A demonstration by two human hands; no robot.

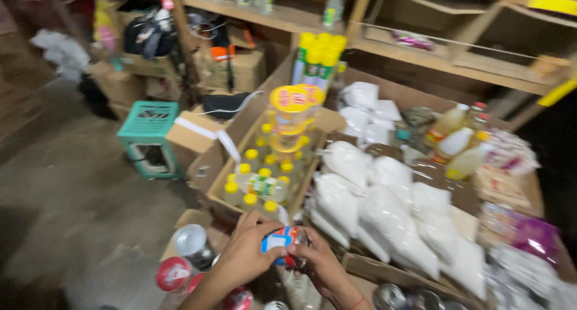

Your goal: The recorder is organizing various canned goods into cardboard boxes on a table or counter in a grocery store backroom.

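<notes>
- The left hand (243,253) is curled shut around a small blue, white and red can (281,241), its fingers wrapped over the can's left and upper side.
- The right hand (317,263) closes on the same can from the right and from below, fingers bent against its end; a thin red band shows at that wrist.
- The can is held between both hands at the bottom middle of the view, up in the air above the front edge of the goods, lying roughly on its side.
- Just left of the hands stand several tins (191,241) with silver tops and red sides, close together in an open box.
- Right behind the hands is a cardboard box of yellow-capped bottles (259,184), packed in rows, with one bottle lying across the top.
- A stack of clear tubs with yellow lids (290,114) rises over the far end of that box.
- To the right, white filled plastic bags (384,214) lie heaped on the counter (384,268), near the right hand.
- Further right are bottles of pale oil (454,144) and pink packets (529,232).
- A teal plastic crate (147,135) sits on the floor (66,190) to the left, well apart from the hands.
- Wooden shelves (433,57) run along the back; the picture is blurred, so small details cannot be told.
</notes>
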